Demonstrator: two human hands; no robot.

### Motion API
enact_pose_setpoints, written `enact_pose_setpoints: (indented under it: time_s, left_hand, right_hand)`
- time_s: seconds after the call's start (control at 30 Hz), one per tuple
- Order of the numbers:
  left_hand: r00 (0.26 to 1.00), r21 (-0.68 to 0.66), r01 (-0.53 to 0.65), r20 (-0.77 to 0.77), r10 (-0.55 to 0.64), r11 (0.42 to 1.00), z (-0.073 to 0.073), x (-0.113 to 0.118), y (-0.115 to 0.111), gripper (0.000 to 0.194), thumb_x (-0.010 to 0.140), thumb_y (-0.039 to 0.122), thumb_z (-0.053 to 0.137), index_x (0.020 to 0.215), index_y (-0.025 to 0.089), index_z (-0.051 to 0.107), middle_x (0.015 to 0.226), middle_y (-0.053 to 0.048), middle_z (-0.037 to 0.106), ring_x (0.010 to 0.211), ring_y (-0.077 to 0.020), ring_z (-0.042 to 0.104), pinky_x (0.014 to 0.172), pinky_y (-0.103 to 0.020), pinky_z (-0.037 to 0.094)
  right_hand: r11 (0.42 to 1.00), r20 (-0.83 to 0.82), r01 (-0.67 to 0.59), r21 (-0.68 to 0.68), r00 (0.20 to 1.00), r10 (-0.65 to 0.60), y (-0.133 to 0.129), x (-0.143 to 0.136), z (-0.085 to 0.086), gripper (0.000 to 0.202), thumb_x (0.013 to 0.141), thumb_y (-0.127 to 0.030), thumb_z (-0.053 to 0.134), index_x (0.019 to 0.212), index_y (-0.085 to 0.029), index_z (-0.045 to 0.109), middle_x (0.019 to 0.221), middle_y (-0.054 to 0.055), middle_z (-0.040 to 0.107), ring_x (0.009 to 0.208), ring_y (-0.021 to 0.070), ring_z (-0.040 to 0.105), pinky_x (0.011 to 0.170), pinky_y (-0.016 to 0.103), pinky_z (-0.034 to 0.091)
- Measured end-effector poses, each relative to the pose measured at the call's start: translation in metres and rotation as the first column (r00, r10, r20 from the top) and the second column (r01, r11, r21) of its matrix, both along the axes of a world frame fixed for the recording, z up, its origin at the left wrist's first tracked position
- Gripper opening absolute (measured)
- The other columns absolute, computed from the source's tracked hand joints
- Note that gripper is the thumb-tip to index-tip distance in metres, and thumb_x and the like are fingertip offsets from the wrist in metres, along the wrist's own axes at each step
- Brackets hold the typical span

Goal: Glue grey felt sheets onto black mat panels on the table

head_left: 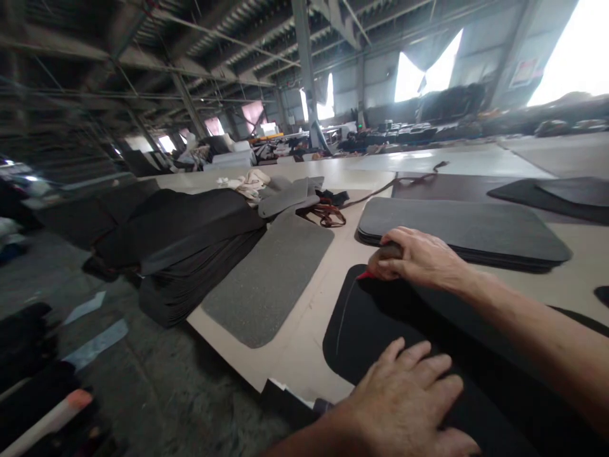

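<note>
A black sheet piece with rounded corners [380, 317] lies on the table in front of me, with a thin pale line curving along its left end. My left hand [404, 400] rests on this piece, fingers spread, holding nothing. My right hand [419, 257] is closed around a hand tool [384, 259] with a brown, rounded body and a red tip. That tip touches the piece's far left corner, close to the upper end of the pale line. The tool's exact kind is hidden by my fingers.
Behind my right hand sits a stack of dark grey rounded sheets [457, 222]. To the left are a single grey sheet [276, 279], a heap of black sheets [190, 235], brown straps [333, 216] and crumpled white cloth [250, 184]. The pale table's [304, 346] edge drops to the floor.
</note>
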State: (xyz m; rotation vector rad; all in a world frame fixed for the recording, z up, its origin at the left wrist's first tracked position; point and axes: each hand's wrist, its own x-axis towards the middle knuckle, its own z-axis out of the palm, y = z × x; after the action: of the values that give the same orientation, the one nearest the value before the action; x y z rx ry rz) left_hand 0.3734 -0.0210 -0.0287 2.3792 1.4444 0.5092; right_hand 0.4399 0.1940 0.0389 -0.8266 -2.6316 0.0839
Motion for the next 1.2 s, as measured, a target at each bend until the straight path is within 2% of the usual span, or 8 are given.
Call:
enact_pose_setpoints:
  time_s: [0.27, 0.33, 0.43, 0.5, 0.7, 0.97, 1.1, 1.2]
  left_hand:
    - [0.997, 0.027, -0.052, 0.053, 0.051, 0.998, -0.009, 0.0, -0.002, 0.061, 0.097, 0.061, 0.045, 0.14, 0.019, 0.05, 0.154, -0.008, 0.048, 0.148, -0.0255, 0.032, 0.125, -0.049, 0.022]
    - [0.983, 0.026, -0.168, 0.081, 0.165, 0.986, -0.016, 0.001, -0.002, 0.059, 0.097, 0.056, 0.047, 0.144, 0.02, 0.047, 0.156, -0.007, 0.045, 0.149, -0.0259, 0.031, 0.124, -0.049, 0.024]
    - [0.923, -0.002, -0.377, 0.081, 0.376, 0.926, -0.026, 0.003, 0.0, 0.053, 0.097, 0.047, 0.05, 0.143, 0.02, 0.049, 0.156, -0.009, 0.045, 0.147, -0.0311, 0.033, 0.122, -0.055, 0.028]
    - [0.901, -0.014, -0.429, 0.065, 0.429, 0.903, -0.029, 0.003, 0.002, 0.054, 0.094, 0.044, 0.055, 0.141, 0.018, 0.052, 0.155, -0.011, 0.045, 0.147, -0.0344, 0.033, 0.122, -0.058, 0.028]
    - [0.899, -0.015, -0.439, 0.013, 0.439, 0.899, -0.02, 0.005, 0.005, 0.056, 0.089, 0.035, 0.061, 0.14, 0.015, 0.055, 0.152, -0.014, 0.048, 0.145, -0.0348, 0.036, 0.121, -0.058, 0.03]
    - [0.875, -0.041, -0.47, -0.148, 0.46, 0.881, -0.006, 0.01, 0.011, 0.057, 0.091, 0.037, 0.055, 0.142, 0.012, 0.054, 0.155, -0.016, 0.044, 0.145, -0.0336, 0.034, 0.119, -0.054, 0.031]
    - [0.902, -0.032, -0.393, -0.21, 0.378, 0.919, 0.007, -0.003, 0.023, 0.051, 0.091, 0.042, 0.056, 0.134, 0.015, 0.061, 0.145, -0.014, 0.054, 0.135, -0.0329, 0.045, 0.113, -0.05, 0.04]
    - [0.922, -0.02, -0.309, -0.251, 0.294, 0.951, 0.015, -0.021, 0.041, 0.04, 0.093, 0.034, 0.052, 0.126, 0.015, 0.066, 0.131, -0.013, 0.063, 0.122, -0.0294, 0.055, 0.108, -0.044, 0.043]
  right_hand:
    - [0.996, 0.028, 0.085, -0.015, 0.996, -0.085, 0.018, -0.008, 0.007, 0.032, 0.08, -0.046, 0.064, 0.102, -0.023, 0.061, 0.1, 0.004, 0.065, 0.09, 0.0242, 0.061, 0.066, 0.031, 0.036]
    - [0.997, 0.044, 0.079, -0.02, 0.996, -0.078, 0.018, -0.008, 0.011, 0.033, 0.079, -0.045, 0.064, 0.103, -0.023, 0.06, 0.1, 0.004, 0.065, 0.09, 0.0235, 0.061, 0.065, 0.03, 0.035]
    - [0.997, 0.081, 0.08, -0.021, 0.994, -0.078, 0.018, 0.0, 0.02, 0.034, 0.078, -0.043, 0.064, 0.105, -0.024, 0.061, 0.101, 0.003, 0.066, 0.088, 0.0225, 0.062, 0.064, 0.029, 0.034]
    - [0.995, 0.112, 0.095, -0.026, 0.989, -0.091, 0.02, 0.01, 0.027, 0.033, 0.076, -0.041, 0.065, 0.105, -0.025, 0.061, 0.102, 0.003, 0.066, 0.087, 0.0224, 0.062, 0.062, 0.029, 0.033]
    - [0.973, 0.184, 0.223, -0.055, 0.96, -0.21, 0.031, 0.066, 0.039, 0.039, 0.074, -0.044, 0.065, 0.108, -0.025, 0.063, 0.103, 0.005, 0.068, 0.087, 0.0255, 0.063, 0.061, 0.03, 0.034]
    - [0.898, 0.23, 0.431, -0.089, 0.886, -0.402, 0.03, 0.17, 0.041, 0.038, 0.074, -0.04, 0.064, 0.108, -0.024, 0.064, 0.1, 0.005, 0.069, 0.085, 0.0238, 0.064, 0.063, 0.029, 0.038]
    - [0.852, 0.236, 0.516, -0.087, 0.841, -0.486, 0.026, 0.219, 0.04, 0.037, 0.074, -0.038, 0.063, 0.108, -0.022, 0.064, 0.095, 0.006, 0.069, 0.081, 0.0228, 0.064, 0.062, 0.028, 0.039]
    - [0.827, 0.226, 0.552, -0.104, 0.823, -0.521, 0.023, 0.251, 0.037, 0.036, 0.073, -0.039, 0.064, 0.105, -0.021, 0.065, 0.091, 0.005, 0.069, 0.077, 0.0216, 0.063, 0.06, 0.028, 0.039]
